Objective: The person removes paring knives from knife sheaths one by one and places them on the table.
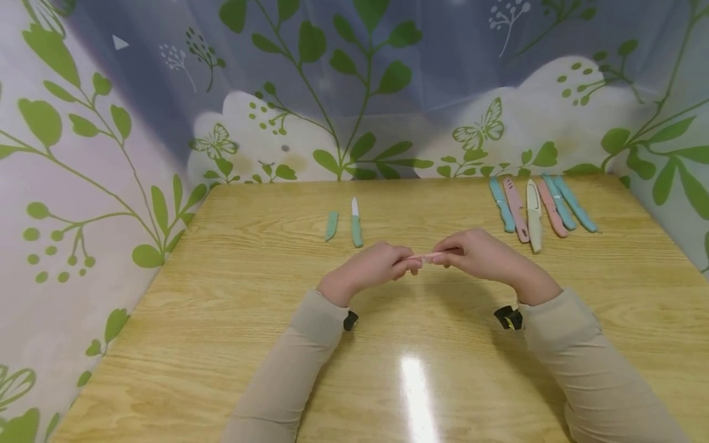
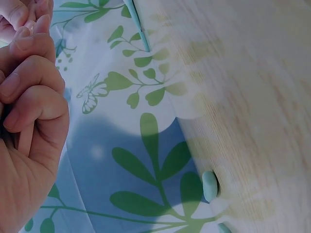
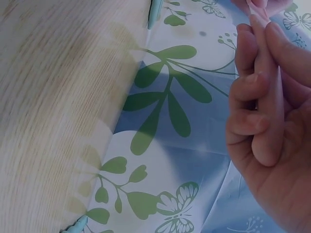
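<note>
My right hand [image 1: 476,252] grips the smooth pink handle [image 3: 269,107] of a small knife, fingers curled round it. Facing it over the middle of the table, my left hand [image 1: 382,264] holds a thin pink piece [image 2: 26,138] that looks like the knife's sheath, mostly hidden by the fingers. The two pink parts meet end to end between the fingertips, with a small whitish bit at the join. Beyond the left hand lie a green knife [image 1: 356,229] with a bare white blade and a separate green sheath [image 1: 331,226].
At the back right of the wooden table [image 1: 221,344], several knives lie side by side, among them a blue one [image 1: 502,206], a cream one [image 1: 534,215] and a pink one [image 1: 552,209]. A leaf-patterned cloth [image 1: 354,111] hangs behind the table.
</note>
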A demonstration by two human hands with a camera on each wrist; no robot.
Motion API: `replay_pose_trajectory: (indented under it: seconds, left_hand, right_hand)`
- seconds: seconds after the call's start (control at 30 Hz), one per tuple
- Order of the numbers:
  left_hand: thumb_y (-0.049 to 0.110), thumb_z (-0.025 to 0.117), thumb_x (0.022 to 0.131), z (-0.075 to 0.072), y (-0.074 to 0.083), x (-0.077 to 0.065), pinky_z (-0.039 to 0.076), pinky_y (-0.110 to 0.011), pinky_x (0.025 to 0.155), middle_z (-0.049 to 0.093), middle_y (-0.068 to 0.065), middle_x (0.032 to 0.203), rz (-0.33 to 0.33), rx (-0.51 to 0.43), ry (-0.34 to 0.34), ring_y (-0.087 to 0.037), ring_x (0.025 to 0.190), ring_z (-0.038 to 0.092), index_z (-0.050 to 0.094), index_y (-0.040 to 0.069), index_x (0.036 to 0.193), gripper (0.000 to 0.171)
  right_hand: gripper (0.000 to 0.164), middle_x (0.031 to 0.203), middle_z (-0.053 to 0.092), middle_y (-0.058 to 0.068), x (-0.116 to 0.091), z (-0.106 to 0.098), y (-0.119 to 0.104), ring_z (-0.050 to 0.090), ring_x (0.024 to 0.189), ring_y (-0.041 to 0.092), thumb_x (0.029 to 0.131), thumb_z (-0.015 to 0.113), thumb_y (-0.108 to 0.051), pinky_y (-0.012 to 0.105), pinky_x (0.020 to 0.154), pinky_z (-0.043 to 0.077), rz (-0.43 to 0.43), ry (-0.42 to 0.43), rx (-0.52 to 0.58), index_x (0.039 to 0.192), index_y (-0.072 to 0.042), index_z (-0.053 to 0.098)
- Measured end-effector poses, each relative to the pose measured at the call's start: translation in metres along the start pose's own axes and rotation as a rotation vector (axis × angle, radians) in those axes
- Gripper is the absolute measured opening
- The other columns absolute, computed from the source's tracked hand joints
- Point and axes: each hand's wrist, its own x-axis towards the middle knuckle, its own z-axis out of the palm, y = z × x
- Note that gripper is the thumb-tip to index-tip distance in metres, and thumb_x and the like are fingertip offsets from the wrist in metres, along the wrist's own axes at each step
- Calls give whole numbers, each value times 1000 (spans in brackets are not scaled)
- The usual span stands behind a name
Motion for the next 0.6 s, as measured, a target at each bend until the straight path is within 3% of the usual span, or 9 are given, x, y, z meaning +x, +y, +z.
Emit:
replay_pose_trajectory:
  seconds: [0.6]
  left_hand:
    - [37,43,103,0,-1,-1,41,-23,64,49,1,67,13,3,4,-9,57,40,66,13,100,34]
  right_hand:
    - [25,83,70,5,2,1,1,51,62,10,98,58,-28,30,59,43,-27,2,-5,105,-8,73]
